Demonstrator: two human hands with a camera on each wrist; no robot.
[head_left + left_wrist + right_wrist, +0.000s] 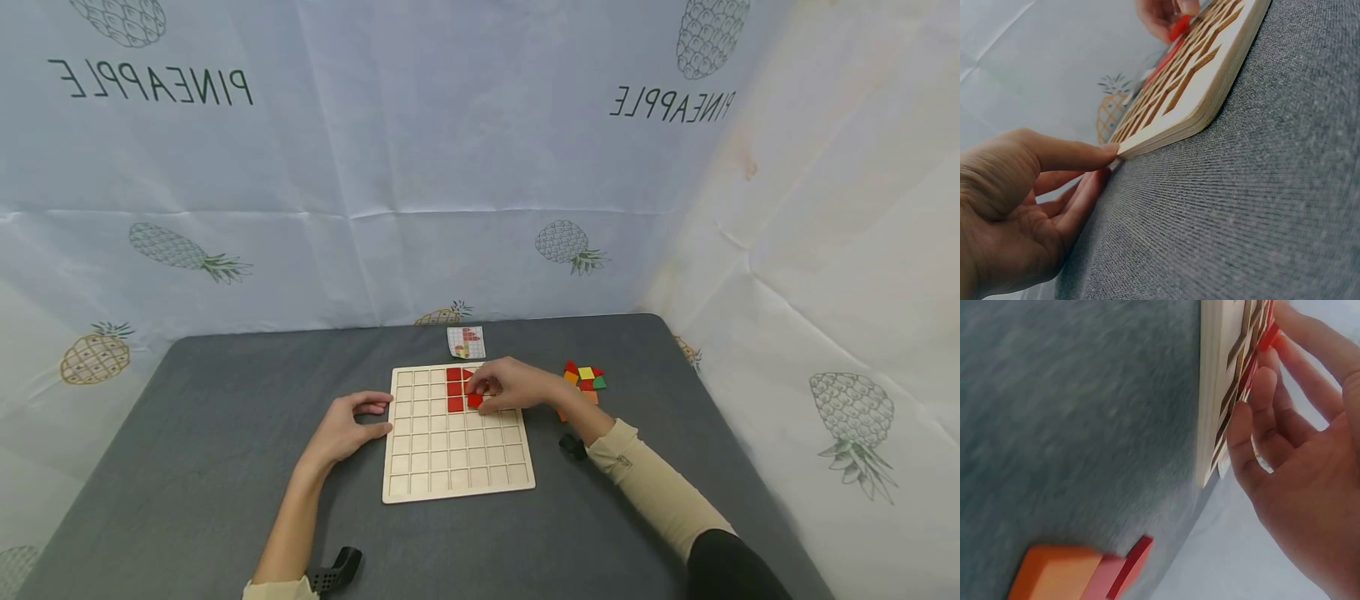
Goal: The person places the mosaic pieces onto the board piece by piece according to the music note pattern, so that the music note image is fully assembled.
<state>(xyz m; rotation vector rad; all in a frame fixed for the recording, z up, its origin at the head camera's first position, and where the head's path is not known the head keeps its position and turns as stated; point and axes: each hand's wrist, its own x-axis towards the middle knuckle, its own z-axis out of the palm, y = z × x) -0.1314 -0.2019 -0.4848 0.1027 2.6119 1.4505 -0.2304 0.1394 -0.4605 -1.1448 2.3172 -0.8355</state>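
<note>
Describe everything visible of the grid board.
The grid board looks like pale, layered wood, with rounded corners and ridges dividing it into square cells. It lies flat on the grey tabletop. Red pieces sit in some far cells; the near rows are bare. The left hand touches its left edge; the right hand holds another red piece over it.

I count one board, one card, one counter, one left hand, one right hand, three red squares in one column, one pinched red piece; my feed partly hides the loose pile.
</note>
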